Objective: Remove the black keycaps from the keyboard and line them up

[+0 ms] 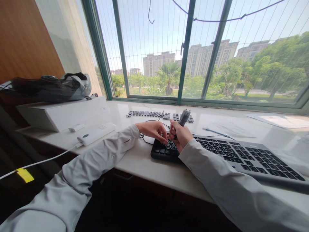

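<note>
A black keyboard (241, 154) lies on the white sill counter (145, 164), running from the centre to the right. My right hand (180, 133) is closed around a dark key-puller tool (183, 117) that sticks up from the fist, over the keyboard's left end. My left hand (153, 130) rests at the same end, fingertips curled down onto the keys next to the right hand. Rows of removed black keycaps (147, 113) lie lined up near the window.
A white box (60, 114) with a dark bag (45, 87) on top stands at the left. A white power strip (95, 133) with its cable lies beside it. A blue pen-like tool (214, 131) and papers (280, 120) lie to the right.
</note>
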Demonstrator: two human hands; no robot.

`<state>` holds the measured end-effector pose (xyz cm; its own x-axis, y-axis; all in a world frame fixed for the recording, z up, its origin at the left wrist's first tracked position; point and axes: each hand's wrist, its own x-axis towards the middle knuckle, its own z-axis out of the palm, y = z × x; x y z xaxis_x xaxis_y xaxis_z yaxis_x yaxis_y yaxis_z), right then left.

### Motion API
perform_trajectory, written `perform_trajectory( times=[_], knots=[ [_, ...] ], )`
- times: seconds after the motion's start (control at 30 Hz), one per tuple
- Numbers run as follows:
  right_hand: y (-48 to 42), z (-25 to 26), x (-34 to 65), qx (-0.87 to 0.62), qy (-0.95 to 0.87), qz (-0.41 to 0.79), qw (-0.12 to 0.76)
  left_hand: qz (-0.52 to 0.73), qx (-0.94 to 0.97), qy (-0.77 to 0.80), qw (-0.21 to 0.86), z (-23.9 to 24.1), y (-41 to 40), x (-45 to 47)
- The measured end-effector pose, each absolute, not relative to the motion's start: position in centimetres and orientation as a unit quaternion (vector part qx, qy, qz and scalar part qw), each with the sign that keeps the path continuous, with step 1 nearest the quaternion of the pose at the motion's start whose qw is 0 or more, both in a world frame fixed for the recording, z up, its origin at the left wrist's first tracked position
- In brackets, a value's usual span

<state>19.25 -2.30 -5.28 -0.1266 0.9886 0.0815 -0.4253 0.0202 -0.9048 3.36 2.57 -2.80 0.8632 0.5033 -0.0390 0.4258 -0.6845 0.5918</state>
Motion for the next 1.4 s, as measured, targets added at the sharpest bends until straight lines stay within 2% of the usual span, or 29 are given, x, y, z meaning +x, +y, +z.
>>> perform_trajectory(
  times=[0.17, 0.33, 0.63, 0.9, 1.1, 1.4],
  knots=[
    [-2.1, -5.8, 18.9, -0.359, -0.459, 0.594, 0.555, 0.063, 0.915, 0.253, 0.309, -2.8, 2.4, 3.3],
    [-1.4, -6.6, 18.6, -0.399, -0.504, 0.511, 0.57, 0.061, 0.925, 0.229, 0.297, -3.0, 2.6, 3.4],
    [-2.6, -6.3, 17.8, -0.33, -0.517, 0.514, 0.6, 0.095, 0.918, 0.232, 0.307, -3.4, 2.8, 3.3],
    [-3.0, -7.1, 17.4, -0.351, -0.574, 0.402, 0.621, 0.116, 0.919, 0.188, 0.326, -4.5, 3.3, 3.4],
    [-3.2, -7.3, 17.4, -0.376, -0.608, 0.307, 0.628, 0.137, 0.929, 0.192, 0.284, -4.4, 3.0, 3.7],
    [-3.2, -7.9, 17.4, -0.388, -0.64, 0.225, 0.623, 0.148, 0.935, 0.216, 0.239, -4.5, 3.0, 3.5]
  ],
)
